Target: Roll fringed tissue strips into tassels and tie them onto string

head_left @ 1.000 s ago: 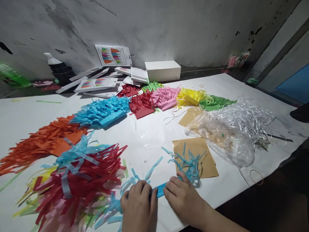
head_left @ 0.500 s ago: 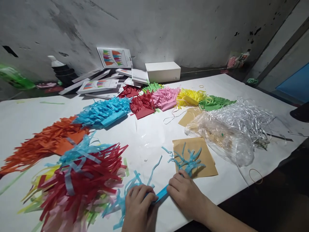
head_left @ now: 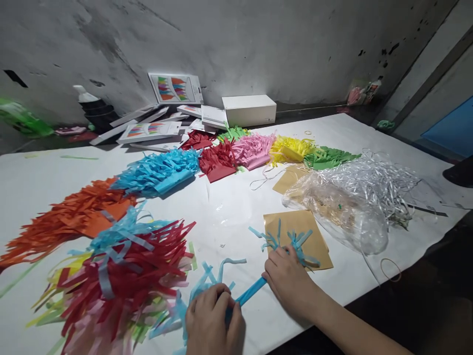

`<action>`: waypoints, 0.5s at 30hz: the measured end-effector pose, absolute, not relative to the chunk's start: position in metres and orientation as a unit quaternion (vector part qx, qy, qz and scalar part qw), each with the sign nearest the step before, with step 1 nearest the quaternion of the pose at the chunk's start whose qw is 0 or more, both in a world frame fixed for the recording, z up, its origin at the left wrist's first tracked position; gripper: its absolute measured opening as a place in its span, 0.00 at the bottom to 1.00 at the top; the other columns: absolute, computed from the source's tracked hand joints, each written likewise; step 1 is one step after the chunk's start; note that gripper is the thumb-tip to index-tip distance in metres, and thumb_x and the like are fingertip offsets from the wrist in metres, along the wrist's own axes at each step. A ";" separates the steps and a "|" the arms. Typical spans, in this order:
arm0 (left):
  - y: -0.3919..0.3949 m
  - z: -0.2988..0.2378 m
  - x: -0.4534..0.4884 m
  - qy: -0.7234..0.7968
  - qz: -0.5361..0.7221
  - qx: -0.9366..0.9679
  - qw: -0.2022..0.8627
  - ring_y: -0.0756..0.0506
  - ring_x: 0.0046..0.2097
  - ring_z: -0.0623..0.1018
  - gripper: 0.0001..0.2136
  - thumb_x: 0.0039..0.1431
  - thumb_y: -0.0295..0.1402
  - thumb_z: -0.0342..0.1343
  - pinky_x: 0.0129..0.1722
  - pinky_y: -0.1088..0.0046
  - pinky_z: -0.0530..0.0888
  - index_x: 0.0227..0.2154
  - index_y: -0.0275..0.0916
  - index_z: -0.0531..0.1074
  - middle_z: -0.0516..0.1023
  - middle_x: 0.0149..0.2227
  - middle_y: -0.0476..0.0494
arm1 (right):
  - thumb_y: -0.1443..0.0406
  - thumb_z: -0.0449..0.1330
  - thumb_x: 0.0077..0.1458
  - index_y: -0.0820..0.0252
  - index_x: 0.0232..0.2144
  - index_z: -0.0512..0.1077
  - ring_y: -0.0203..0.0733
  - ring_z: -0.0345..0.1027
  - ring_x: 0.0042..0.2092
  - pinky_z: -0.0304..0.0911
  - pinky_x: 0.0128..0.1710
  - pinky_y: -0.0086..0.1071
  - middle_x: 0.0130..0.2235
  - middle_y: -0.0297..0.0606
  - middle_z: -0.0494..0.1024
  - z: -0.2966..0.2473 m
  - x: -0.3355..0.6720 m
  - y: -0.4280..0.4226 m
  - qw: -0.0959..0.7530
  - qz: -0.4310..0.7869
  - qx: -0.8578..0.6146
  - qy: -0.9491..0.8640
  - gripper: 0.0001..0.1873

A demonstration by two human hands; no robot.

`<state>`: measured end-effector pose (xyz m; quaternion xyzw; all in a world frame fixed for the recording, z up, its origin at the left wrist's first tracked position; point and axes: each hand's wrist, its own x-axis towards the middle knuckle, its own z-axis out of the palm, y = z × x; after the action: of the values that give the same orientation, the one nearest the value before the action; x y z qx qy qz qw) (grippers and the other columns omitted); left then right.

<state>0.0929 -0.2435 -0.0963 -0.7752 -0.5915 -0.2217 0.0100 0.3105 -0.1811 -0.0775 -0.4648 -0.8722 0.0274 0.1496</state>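
Observation:
Stretched between my hands is a blue tissue-paper tassel (head_left: 251, 290), rolled narrow in its middle, with loose cut strips fanning out at both ends. My left hand (head_left: 215, 318) closes around its left part, thumb pressed to the rolled strip. Farther right, the fingers of my right hand (head_left: 286, 276) are curled over the other end, where the fringe spreads onto a brown paper sheet (head_left: 320, 241). Left of my left hand lies a heap of finished-looking tassels, red (head_left: 121, 268) on top with light blue, yellow, pink and green.
Fringed tissue bundles line the table: orange (head_left: 74, 217), blue (head_left: 158, 170), dark red (head_left: 219, 162), pink (head_left: 254, 150), yellow (head_left: 291, 149) and green (head_left: 330, 158). A clear plastic bag (head_left: 343, 212) and silver tinsel (head_left: 380, 177) lie right. Flat printed boxes (head_left: 151, 130) and a white box (head_left: 249, 111) stand behind.
My right hand has slid up and right toward the fringe, and more of the rolled blue strip shows between my hands. My left hand has shifted slightly down and left.

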 end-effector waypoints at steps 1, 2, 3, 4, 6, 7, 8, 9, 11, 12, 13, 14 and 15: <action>-0.245 -0.097 0.094 -0.598 -0.226 -0.769 0.003 0.41 0.43 0.75 0.05 0.60 0.28 0.52 0.47 0.58 0.64 0.30 0.44 0.70 0.77 0.40 0.44 | 0.68 0.64 0.61 0.59 0.30 0.68 0.48 0.67 0.40 0.58 0.48 0.47 0.34 0.37 0.75 -0.075 0.311 -0.180 0.150 0.032 -0.463 -0.873 0.09; -0.246 -0.098 0.095 -0.603 -0.230 -0.764 -0.006 0.41 0.43 0.75 0.06 0.60 0.28 0.51 0.47 0.58 0.64 0.29 0.44 0.69 0.77 0.39 0.44 | 0.68 0.64 0.61 0.58 0.29 0.68 0.47 0.67 0.39 0.58 0.47 0.46 0.34 0.36 0.75 -0.073 0.312 -0.179 0.149 0.038 -0.460 -0.875 0.10; -0.246 -0.098 0.096 -0.611 -0.234 -0.756 -0.014 0.41 0.43 0.75 0.07 0.61 0.28 0.51 0.47 0.57 0.64 0.29 0.44 0.69 0.76 0.40 0.43 | 0.67 0.64 0.61 0.58 0.29 0.68 0.47 0.66 0.39 0.58 0.46 0.45 0.34 0.36 0.74 -0.071 0.313 -0.178 0.149 0.043 -0.458 -0.875 0.10; -0.247 -0.098 0.097 -0.622 -0.235 -0.747 -0.020 0.40 0.44 0.75 0.07 0.61 0.28 0.50 0.48 0.56 0.65 0.28 0.43 0.69 0.76 0.40 0.43 | 0.67 0.65 0.60 0.58 0.28 0.68 0.46 0.66 0.38 0.58 0.46 0.45 0.34 0.35 0.74 -0.069 0.314 -0.178 0.150 0.047 -0.457 -0.875 0.10; -0.247 -0.097 0.099 -0.635 -0.224 -0.738 -0.029 0.40 0.43 0.75 0.07 0.60 0.29 0.51 0.48 0.56 0.65 0.28 0.43 0.70 0.77 0.40 0.42 | 0.67 0.65 0.60 0.58 0.28 0.67 0.46 0.66 0.38 0.58 0.46 0.44 0.33 0.35 0.74 -0.068 0.315 -0.178 0.152 0.053 -0.460 -0.873 0.11; -0.246 -0.097 0.099 -0.637 -0.214 -0.740 -0.033 0.40 0.43 0.75 0.06 0.59 0.29 0.52 0.47 0.57 0.66 0.28 0.43 0.71 0.77 0.39 0.43 | 0.67 0.65 0.60 0.58 0.28 0.67 0.46 0.66 0.38 0.58 0.46 0.45 0.34 0.35 0.74 -0.068 0.315 -0.179 0.153 0.055 -0.463 -0.871 0.10; -0.245 -0.096 0.099 -0.640 -0.203 -0.740 -0.036 0.40 0.42 0.76 0.05 0.58 0.29 0.52 0.47 0.57 0.66 0.28 0.43 0.71 0.78 0.39 0.44 | 0.67 0.64 0.61 0.58 0.29 0.68 0.46 0.66 0.39 0.57 0.48 0.46 0.35 0.36 0.74 -0.068 0.315 -0.179 0.158 0.055 -0.469 -0.867 0.09; -0.243 -0.096 0.098 -0.643 -0.192 -0.740 -0.036 0.40 0.42 0.77 0.05 0.57 0.29 0.52 0.46 0.57 0.66 0.28 0.43 0.71 0.78 0.39 0.44 | 0.69 0.62 0.62 0.58 0.31 0.68 0.46 0.66 0.40 0.56 0.51 0.47 0.36 0.37 0.75 -0.069 0.314 -0.180 0.168 0.050 -0.469 -0.865 0.08; -0.240 -0.094 0.098 -0.652 -0.175 -0.736 -0.039 0.40 0.43 0.77 0.06 0.57 0.29 0.51 0.47 0.56 0.66 0.28 0.43 0.72 0.79 0.39 0.43 | 0.73 0.58 0.63 0.59 0.32 0.69 0.46 0.65 0.44 0.50 0.57 0.50 0.38 0.37 0.75 -0.071 0.314 -0.183 0.206 0.026 -0.429 -0.879 0.07; -0.239 -0.094 0.097 -0.656 -0.168 -0.735 -0.046 0.40 0.43 0.78 0.07 0.58 0.29 0.51 0.47 0.55 0.66 0.28 0.43 0.72 0.79 0.39 0.43 | 0.74 0.56 0.64 0.59 0.32 0.69 0.45 0.65 0.44 0.47 0.60 0.51 0.38 0.37 0.75 -0.072 0.313 -0.184 0.225 0.012 -0.389 -0.893 0.09; -0.238 -0.093 0.097 -0.657 -0.162 -0.734 -0.056 0.40 0.43 0.78 0.07 0.58 0.29 0.51 0.47 0.54 0.66 0.28 0.43 0.72 0.79 0.39 0.43 | 0.75 0.54 0.64 0.59 0.31 0.69 0.44 0.64 0.44 0.45 0.61 0.51 0.36 0.36 0.74 -0.073 0.312 -0.186 0.237 -0.001 -0.345 -0.908 0.11; -0.237 -0.092 0.097 -0.654 -0.157 -0.737 -0.070 0.40 0.43 0.78 0.06 0.58 0.29 0.51 0.46 0.54 0.66 0.28 0.43 0.72 0.79 0.39 0.44 | 0.76 0.53 0.64 0.59 0.29 0.68 0.43 0.64 0.41 0.45 0.61 0.49 0.34 0.35 0.73 -0.074 0.311 -0.187 0.240 -0.010 -0.305 -0.921 0.12; -0.237 -0.091 0.097 -0.648 -0.156 -0.742 -0.079 0.40 0.42 0.79 0.06 0.58 0.30 0.52 0.45 0.54 0.66 0.28 0.43 0.72 0.79 0.38 0.45 | 0.75 0.52 0.64 0.59 0.28 0.68 0.42 0.63 0.39 0.47 0.60 0.47 0.31 0.34 0.71 -0.076 0.310 -0.188 0.234 -0.013 -0.279 -0.931 0.14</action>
<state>0.0971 -0.2368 -0.0909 -0.7416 -0.6476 -0.1560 -0.0793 0.3099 -0.1877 -0.0757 -0.2786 -0.9314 -0.0134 0.2338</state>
